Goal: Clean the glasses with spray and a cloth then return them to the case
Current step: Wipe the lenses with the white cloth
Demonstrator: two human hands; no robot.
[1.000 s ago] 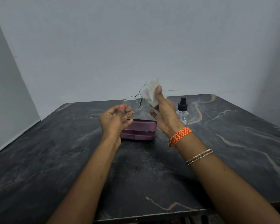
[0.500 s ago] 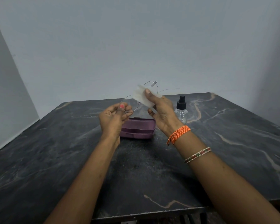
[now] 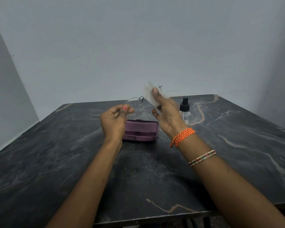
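Thin wire-rimmed glasses [image 3: 133,106] are held up above the table. My left hand [image 3: 113,119] pinches the left lens rim between thumb and fingers. My right hand [image 3: 166,112] presses a white cloth [image 3: 152,94] around the right lens, which the cloth mostly hides; one temple arm sticks out to the right. Below the hands lies the closed purple glasses case [image 3: 141,130]. A small clear spray bottle [image 3: 185,111] with a black nozzle stands just right of my right hand.
The dark marble table [image 3: 56,153] has pale veins and its front edge runs close to me. Plain grey walls stand behind it and to the left. Orange and beaded bracelets ring my right wrist.
The glasses and cloth have tilted as my right hand shifted the cloth over the right lens. My left hand has kept its grip on the left rim.
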